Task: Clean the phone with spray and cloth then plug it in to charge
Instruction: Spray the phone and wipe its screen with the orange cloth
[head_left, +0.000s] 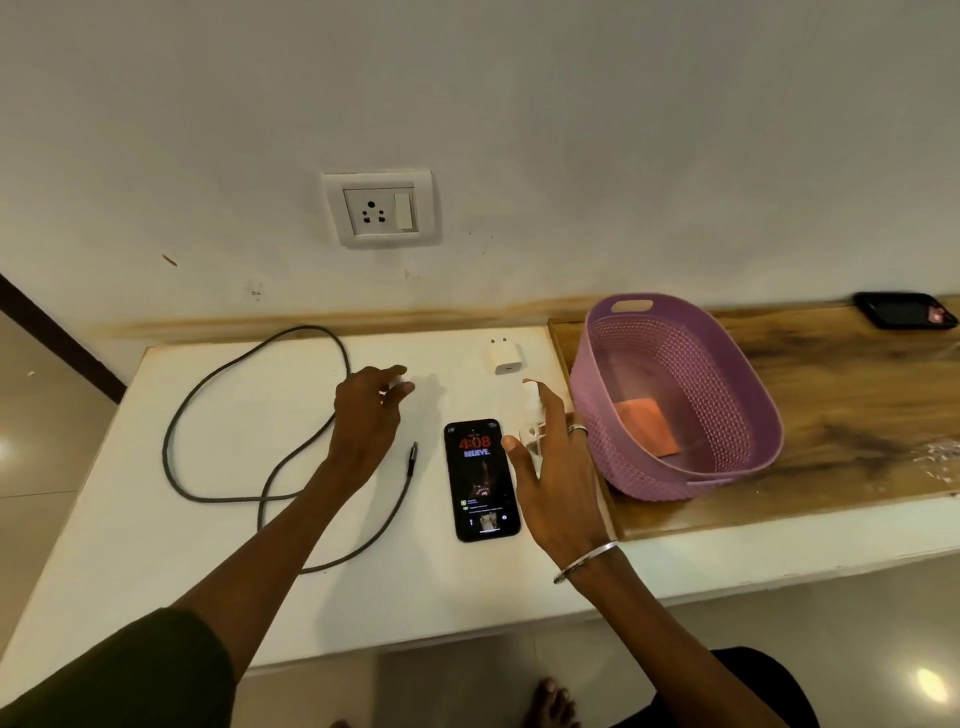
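At the white table (156, 519), my right hand (556, 467) reaches with fingers spread toward the small clear spray bottle (532, 415), which stands upright just right of the phone (482, 480); the hand is open and I cannot tell whether any finger touches the bottle yet. My left hand (366, 410) hovers open above the table, left of and farther than the phone, holding nothing. The phone lies flat, screen up and lit, near the middle of the table. The orange cloth (648, 425) rests inside the purple basket (748, 395) to the right. The dark cable (218, 405) loops across the left side, its free plug (413, 457) lying just left of the phone; the white charger adapter (503, 356) sits at the far edge, below the wall socket (382, 208).

The step in hand, as I judge it, is taking up the spray. Done well, I would close around the bottle's body, keep it upright, aim the nozzle at the screen and mist lightly, away from the phone's ports, the cable plug and the adapter.
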